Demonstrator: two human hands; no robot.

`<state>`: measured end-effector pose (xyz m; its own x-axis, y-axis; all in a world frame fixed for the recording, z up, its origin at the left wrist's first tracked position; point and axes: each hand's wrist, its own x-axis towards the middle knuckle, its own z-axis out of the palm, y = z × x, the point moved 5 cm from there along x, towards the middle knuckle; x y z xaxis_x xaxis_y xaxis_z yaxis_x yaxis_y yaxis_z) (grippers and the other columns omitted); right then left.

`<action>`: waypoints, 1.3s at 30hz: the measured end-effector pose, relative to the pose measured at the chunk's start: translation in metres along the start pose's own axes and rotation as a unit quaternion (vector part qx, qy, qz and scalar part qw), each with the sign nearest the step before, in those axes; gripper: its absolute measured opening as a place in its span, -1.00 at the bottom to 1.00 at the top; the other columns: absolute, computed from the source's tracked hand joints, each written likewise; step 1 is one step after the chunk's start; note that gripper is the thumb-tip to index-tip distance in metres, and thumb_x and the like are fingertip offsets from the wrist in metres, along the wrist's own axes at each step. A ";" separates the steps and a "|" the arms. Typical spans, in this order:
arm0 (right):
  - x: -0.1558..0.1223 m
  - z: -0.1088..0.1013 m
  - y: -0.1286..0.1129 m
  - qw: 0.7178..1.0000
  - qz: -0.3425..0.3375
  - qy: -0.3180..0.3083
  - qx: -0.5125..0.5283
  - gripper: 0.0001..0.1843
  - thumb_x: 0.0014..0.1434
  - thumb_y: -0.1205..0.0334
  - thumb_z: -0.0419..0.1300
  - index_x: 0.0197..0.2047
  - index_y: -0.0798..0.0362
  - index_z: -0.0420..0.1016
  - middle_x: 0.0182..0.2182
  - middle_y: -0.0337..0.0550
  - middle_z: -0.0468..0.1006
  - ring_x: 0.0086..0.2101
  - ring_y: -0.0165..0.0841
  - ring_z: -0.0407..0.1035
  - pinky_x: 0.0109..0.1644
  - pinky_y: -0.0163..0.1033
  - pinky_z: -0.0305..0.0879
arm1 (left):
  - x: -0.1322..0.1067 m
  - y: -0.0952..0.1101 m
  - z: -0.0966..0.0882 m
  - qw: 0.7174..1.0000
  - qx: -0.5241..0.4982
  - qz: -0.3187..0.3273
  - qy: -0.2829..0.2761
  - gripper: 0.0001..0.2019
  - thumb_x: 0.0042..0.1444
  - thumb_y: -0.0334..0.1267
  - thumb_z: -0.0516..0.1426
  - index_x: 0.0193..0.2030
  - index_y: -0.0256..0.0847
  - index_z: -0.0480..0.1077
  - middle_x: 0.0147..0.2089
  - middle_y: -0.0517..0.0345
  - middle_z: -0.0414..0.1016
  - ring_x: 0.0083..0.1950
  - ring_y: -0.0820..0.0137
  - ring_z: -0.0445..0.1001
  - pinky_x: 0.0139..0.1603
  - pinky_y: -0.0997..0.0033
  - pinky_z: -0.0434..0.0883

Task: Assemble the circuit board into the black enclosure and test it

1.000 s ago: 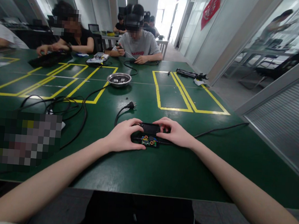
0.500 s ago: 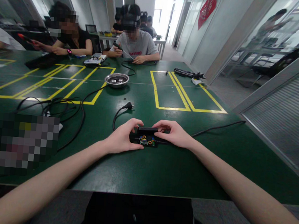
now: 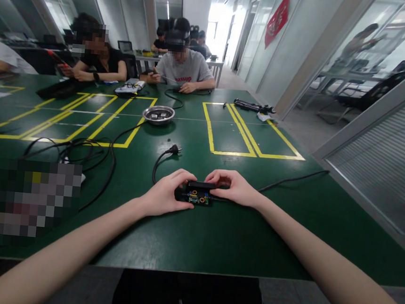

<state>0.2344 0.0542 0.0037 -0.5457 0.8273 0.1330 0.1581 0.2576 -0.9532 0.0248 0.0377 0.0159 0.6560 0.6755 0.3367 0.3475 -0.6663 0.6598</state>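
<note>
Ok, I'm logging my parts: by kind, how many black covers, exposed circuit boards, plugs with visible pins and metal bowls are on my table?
Black cover: 1
Exposed circuit board: 1
Plug with visible pins: 1
Metal bowl: 1
Total: 4

Open passage: the green tabletop (image 3: 215, 248) on the near side of both hands. Between left hand (image 3: 165, 195) and right hand (image 3: 235, 188), a raised black cover (image 3: 201, 186) fills the gap. Forward of the left hand, a plug (image 3: 174, 150) obstructs. A black cable (image 3: 292, 179) crosses rightward; coiled cables (image 3: 78, 147) obstruct far left, where blurring makes clearance uncertain.
</note>
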 end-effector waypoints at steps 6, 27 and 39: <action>-0.002 0.003 -0.003 1.000 -0.018 -0.004 -0.005 -0.77 0.10 0.16 0.44 -0.32 0.09 0.51 -0.13 -0.08 0.62 -0.19 -0.31 0.55 -0.02 -0.11 0.52 | 0.001 0.000 0.000 1.000 0.000 0.013 0.003 -0.52 0.01 -0.27 0.42 0.06 -0.16 0.40 0.03 0.07 0.48 -0.06 0.30 0.51 0.00 0.25 0.53; -0.004 0.006 -0.008 0.997 -0.038 -0.057 -0.034 -0.77 0.04 0.26 0.44 -0.32 0.07 0.46 -0.06 -0.08 0.57 -0.10 -0.28 0.51 0.08 -0.07 0.44 | 0.001 0.002 -0.001 0.999 0.003 0.032 -0.005 -0.72 0.11 -0.23 0.38 -0.06 -0.18 0.51 -0.05 0.03 0.55 -0.04 0.27 0.57 0.04 0.25 0.51; -0.007 0.006 -0.016 0.984 -0.021 -0.088 -0.151 -0.64 -0.02 0.21 0.48 -0.17 0.04 0.50 -0.13 -0.14 0.60 -0.14 -0.26 0.48 0.02 -0.13 0.42 | 0.002 0.004 -0.001 0.999 -0.024 0.036 -0.013 -0.85 0.22 -0.20 0.30 -0.21 -0.21 0.47 -0.05 0.01 0.53 -0.06 0.29 0.56 0.01 0.24 0.51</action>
<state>0.2312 0.0414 0.0169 -0.6875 0.7197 0.0968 0.3542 0.4487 -0.8205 0.0271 0.0361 0.0197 0.6947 0.6184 0.3674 0.2670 -0.6959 0.6666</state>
